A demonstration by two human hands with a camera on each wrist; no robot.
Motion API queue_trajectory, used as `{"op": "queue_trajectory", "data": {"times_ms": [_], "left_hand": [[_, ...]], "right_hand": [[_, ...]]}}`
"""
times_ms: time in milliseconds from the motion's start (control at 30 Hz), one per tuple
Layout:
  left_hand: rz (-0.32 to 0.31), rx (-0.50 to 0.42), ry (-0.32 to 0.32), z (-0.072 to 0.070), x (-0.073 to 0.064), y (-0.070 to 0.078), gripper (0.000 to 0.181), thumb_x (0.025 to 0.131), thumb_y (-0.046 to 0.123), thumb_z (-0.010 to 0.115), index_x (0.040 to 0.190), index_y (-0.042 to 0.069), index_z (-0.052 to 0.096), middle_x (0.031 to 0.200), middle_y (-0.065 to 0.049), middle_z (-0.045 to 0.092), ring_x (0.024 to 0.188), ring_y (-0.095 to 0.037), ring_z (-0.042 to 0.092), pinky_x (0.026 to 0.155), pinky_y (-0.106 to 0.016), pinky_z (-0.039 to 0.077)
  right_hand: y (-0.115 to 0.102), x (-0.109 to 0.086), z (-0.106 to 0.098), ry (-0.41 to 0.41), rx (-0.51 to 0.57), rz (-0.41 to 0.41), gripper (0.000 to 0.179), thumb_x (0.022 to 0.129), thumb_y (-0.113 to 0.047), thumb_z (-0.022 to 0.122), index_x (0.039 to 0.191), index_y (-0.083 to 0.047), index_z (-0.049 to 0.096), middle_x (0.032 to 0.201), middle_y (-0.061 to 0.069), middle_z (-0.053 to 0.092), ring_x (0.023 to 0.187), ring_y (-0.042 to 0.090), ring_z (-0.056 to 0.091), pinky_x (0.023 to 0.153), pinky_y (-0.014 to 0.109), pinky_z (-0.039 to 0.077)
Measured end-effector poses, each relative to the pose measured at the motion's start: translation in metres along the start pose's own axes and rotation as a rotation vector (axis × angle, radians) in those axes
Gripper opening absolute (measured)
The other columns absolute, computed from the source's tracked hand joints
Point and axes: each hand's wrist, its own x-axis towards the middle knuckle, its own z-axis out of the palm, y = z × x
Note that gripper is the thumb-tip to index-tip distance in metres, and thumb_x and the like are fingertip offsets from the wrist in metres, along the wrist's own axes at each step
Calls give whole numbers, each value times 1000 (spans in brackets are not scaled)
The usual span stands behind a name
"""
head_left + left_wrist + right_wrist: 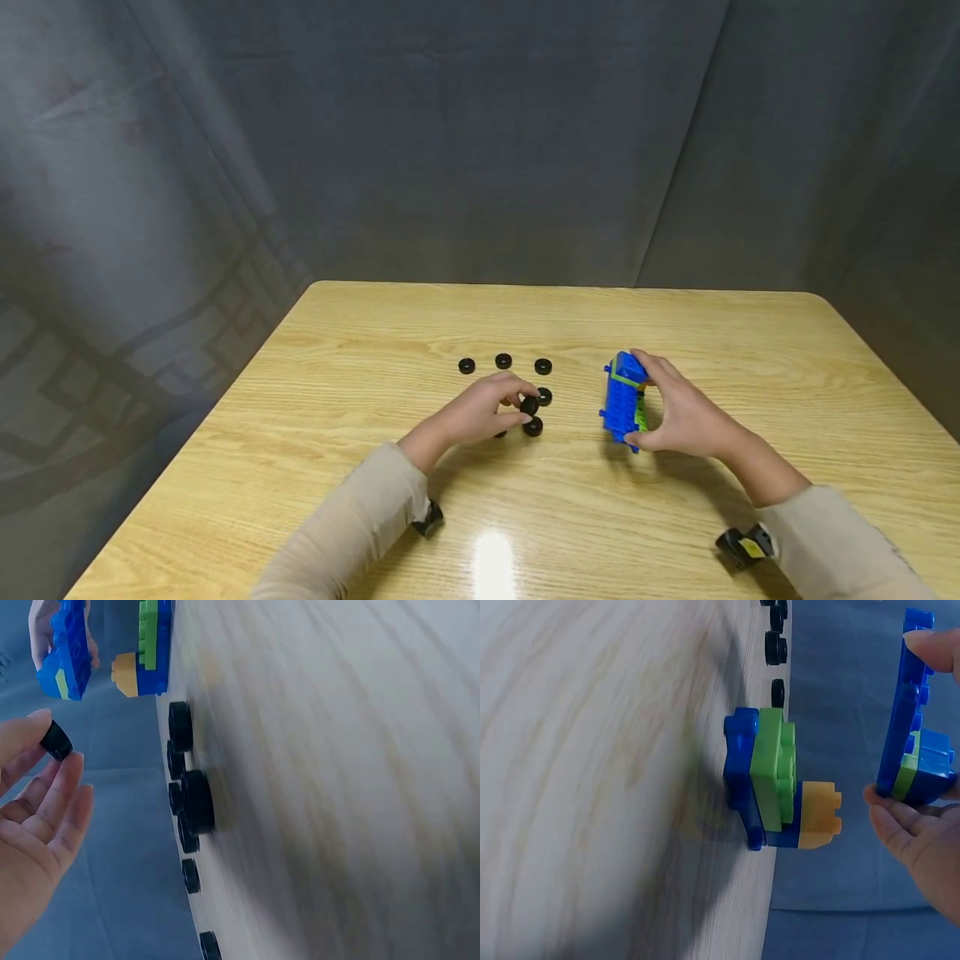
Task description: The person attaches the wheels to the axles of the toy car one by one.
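Note:
My left hand [474,410] pinches a small black toy wheel [529,406] between thumb and fingertips, raised over the table. On the right, my right hand [688,410] grips a blue toy-brick vehicle [621,406] by its two ends, tilted and held above the tabletop. That vehicle has a long blue base with pegs, a thin light-green brick and a blue brick at one end. Beneath it, in the right wrist view, a second toy-brick vehicle [766,769] stands on the table, with a blue base, a green brick and an orange brick. The held vehicle mostly hides it in the head view.
Several black wheels lie around the left hand, among them a far-left wheel [467,366], a back wheel [503,361] and a near wheel [533,427]. One is partly covered by the hand. The wooden table [337,400] ends at a grey curtain [480,167].

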Motion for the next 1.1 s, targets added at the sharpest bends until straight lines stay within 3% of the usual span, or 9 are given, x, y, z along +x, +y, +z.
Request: {"op": "queue_trajectory", "data": {"times_ms": [433,800,1100], "left_hand": [[7,-101,10,9,5,11,34,82,16,60,115,10,53,105,0,52,88,-8,53,71,-20,43],[51,-200,42,12,7,17,32,80,10,61,111,4,53,103,-4,55,87,-10,56,78,-19,42],[25,-294,49,15,9,18,32,82,8,58,113,4,52,109,-5,55,89,-5,54,81,-20,41]], "right_hand": [[-11,6,4,-13,25,11,106,56,-23,78,135,1,12,129,23,26,107,36,39,81,54,37],[-16,11,8,-17,35,-15,105,56,-25,77,135,1,13,127,22,28,103,38,43,79,50,40],[-22,15,13,-15,65,-43,104,58,-26,77,135,1,13,127,22,28,105,36,42,81,49,40]]}}
